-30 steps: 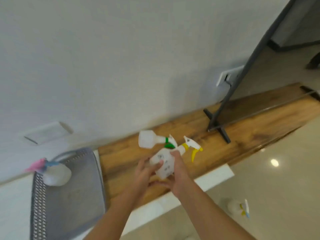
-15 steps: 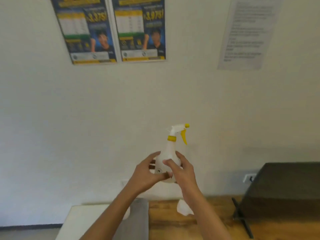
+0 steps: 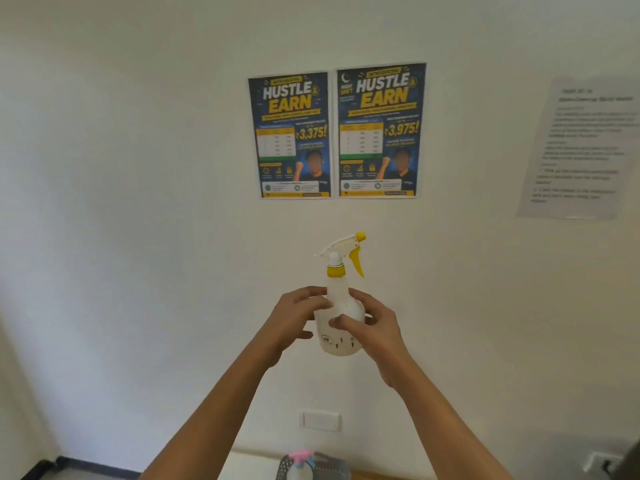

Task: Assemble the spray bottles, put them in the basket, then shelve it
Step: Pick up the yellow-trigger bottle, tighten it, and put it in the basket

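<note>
I hold a white spray bottle (image 3: pixel 341 306) with a yellow collar and yellow trigger upright in front of the wall, at chest height. My left hand (image 3: pixel 294 322) wraps its left side and my right hand (image 3: pixel 372 327) grips its right side, fingers across the front. The spray head sits on the neck, nozzle pointing right. At the bottom edge the rim of the grey perforated basket (image 3: pixel 332 467) shows, with a pink-topped spray bottle (image 3: pixel 300 462) inside it.
Two blue and yellow posters (image 3: pixel 336 133) hang on the white wall above the bottle, and a printed paper sheet (image 3: pixel 581 147) at the right. A wall switch plate (image 3: pixel 320 420) sits below my hands. A socket (image 3: pixel 601 462) is at the lower right.
The view has tilted up from the wooden surface to the wall. Both hands have lifted the yellow-trigger bottle from lying near the surface to upright; it has risen further since half a second ago.
</note>
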